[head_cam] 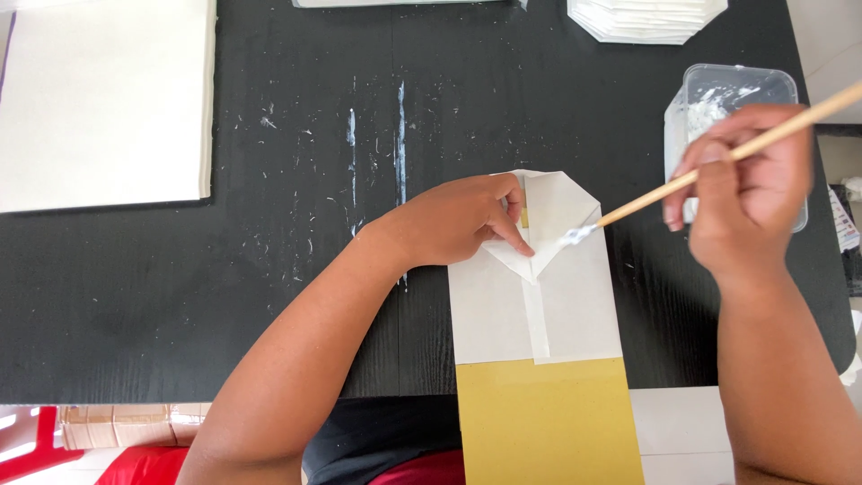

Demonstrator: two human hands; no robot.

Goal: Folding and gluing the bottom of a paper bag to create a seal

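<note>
1. left hand (462,220) lies flat on the white folded paper piece (539,287), fingers curled, one fingertip (525,250) pressing the folded triangular flap near the centre seam; nothing gripped.
2. right hand (750,193) closed in a narrow pinch around a thin wooden brush (718,162), held slanted, handle running up past the right edge.
3. brush tip, loaded with white paste, touches the right slanted edge of the flap.
4. the paper piece lies on the black table (269,296) at its near edge, between the two forearms; its lower part is a mustard-yellow panel (548,422) hanging over the table edge.
5. clear plastic tub (741,90) with white paste just behind the right hand.
6. white canvas board (103,99) far left; stack of white folded papers (646,18) at top edge; dried white smears mid-table.
</note>
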